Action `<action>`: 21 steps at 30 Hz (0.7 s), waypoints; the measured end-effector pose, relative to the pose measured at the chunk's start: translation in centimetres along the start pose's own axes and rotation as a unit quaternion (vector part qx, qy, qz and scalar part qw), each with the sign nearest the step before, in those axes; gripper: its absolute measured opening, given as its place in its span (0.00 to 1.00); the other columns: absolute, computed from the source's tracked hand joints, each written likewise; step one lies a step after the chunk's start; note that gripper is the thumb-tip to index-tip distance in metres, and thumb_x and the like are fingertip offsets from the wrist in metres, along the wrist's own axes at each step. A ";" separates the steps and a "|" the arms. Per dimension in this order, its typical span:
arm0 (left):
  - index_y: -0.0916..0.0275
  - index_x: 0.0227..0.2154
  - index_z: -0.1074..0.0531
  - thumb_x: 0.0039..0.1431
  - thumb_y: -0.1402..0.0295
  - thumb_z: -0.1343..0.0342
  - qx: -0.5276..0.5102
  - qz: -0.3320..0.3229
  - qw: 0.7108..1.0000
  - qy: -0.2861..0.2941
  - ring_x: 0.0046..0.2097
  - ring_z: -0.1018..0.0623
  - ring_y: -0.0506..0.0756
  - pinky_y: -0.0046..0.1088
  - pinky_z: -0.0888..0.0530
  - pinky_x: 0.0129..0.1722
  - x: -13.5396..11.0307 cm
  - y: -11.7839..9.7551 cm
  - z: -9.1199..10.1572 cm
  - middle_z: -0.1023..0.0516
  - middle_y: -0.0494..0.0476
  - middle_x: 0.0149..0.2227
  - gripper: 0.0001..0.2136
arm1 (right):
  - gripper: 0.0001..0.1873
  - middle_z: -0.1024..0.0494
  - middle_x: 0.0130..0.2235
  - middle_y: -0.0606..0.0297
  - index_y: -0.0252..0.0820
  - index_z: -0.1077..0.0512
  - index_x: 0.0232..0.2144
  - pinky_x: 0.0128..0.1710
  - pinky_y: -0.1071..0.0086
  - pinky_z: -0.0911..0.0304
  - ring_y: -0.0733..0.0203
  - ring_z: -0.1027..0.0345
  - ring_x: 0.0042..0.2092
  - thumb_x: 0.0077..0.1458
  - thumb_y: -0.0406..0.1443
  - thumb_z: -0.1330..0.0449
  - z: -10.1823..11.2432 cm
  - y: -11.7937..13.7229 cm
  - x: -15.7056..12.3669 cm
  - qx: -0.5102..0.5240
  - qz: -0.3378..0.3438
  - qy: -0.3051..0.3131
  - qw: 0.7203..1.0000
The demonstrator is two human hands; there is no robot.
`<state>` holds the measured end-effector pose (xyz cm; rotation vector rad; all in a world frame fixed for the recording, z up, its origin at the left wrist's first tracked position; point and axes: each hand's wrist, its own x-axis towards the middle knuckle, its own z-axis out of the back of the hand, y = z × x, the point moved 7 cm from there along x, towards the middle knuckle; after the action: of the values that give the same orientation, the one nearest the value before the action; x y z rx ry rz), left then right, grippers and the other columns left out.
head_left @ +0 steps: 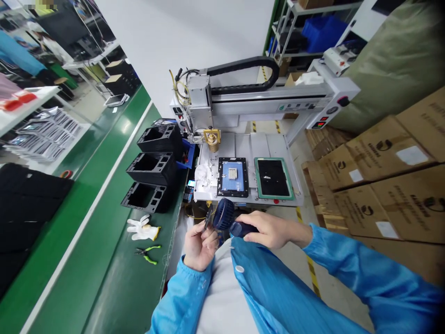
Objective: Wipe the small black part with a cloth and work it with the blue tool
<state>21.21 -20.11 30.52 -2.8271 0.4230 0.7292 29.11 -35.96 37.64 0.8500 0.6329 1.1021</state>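
Looks like a factory workshop, judging by the gantry machine (250,103), long green table (114,278) with stacked black frames (167,170), piled cartons (382,144), metal rack (327,10) and yellow-and-black tape (313,273) marking the floor (328,285).

Single head-worn view, looking forward and down over the jacket (274,285), left hand (200,246) and right hand (269,229) near, machine (264,101) farther off at centre, bench (120,283) slanting along the left, boxes (363,169) right.

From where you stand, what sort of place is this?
Probably a factory assembly floor: there's a benchtop machine, stacks of black plastic frames on a green bench, and piled cardboard boxes.
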 end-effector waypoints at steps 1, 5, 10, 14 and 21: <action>0.62 0.24 0.39 0.53 0.74 0.37 -0.001 -0.002 1.000 0.001 0.18 0.47 0.43 0.16 0.41 0.17 0.0 0.0 0.0 0.56 0.40 0.21 0.13 | 0.19 0.19 0.43 0.52 0.34 0.29 0.53 0.39 0.64 0.37 0.50 0.25 0.41 0.64 0.39 0.41 0.0 0.0 0.0 -0.001 -0.001 0.002 1.000; 0.62 0.23 0.40 0.52 0.74 0.37 -0.004 -0.008 1.000 0.002 0.18 0.47 0.43 0.17 0.41 0.17 0.0 0.0 -0.1 0.56 0.40 0.20 0.14 | 0.19 0.18 0.43 0.52 0.34 0.29 0.53 0.39 0.65 0.36 0.52 0.25 0.40 0.64 0.39 0.41 0.2 0.2 0.1 -0.001 0.008 0.003 1.000; 0.62 0.24 0.39 0.53 0.74 0.37 -0.007 -0.013 1.000 0.004 0.18 0.48 0.43 0.17 0.41 0.17 -0.1 0.1 -0.3 0.56 0.40 0.21 0.13 | 0.18 0.18 0.42 0.52 0.34 0.28 0.52 0.38 0.65 0.36 0.53 0.25 0.39 0.63 0.38 0.41 0.3 0.4 0.2 -0.004 0.018 0.000 1.000; 0.63 0.25 0.37 0.54 0.75 0.38 -0.011 -0.012 1.000 0.004 0.18 0.48 0.43 0.17 0.42 0.17 -0.2 0.3 -0.1 0.57 0.39 0.21 0.11 | 0.18 0.19 0.41 0.54 0.34 0.28 0.52 0.38 0.66 0.36 0.54 0.26 0.38 0.63 0.38 0.40 0.1 0.3 0.2 -0.002 0.019 -0.001 1.000; 0.62 0.24 0.39 0.54 0.74 0.37 -0.010 -0.012 1.000 0.001 0.19 0.49 0.43 0.17 0.43 0.17 -0.3 0.7 0.4 0.57 0.40 0.21 0.13 | 0.18 0.18 0.43 0.52 0.35 0.28 0.53 0.40 0.64 0.34 0.53 0.25 0.40 0.64 0.39 0.41 -0.2 0.1 -0.1 -0.008 0.027 -0.004 1.000</action>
<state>20.57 -20.58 30.20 -2.8469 0.3820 0.7315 28.91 -35.98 37.64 0.8618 0.5977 1.1512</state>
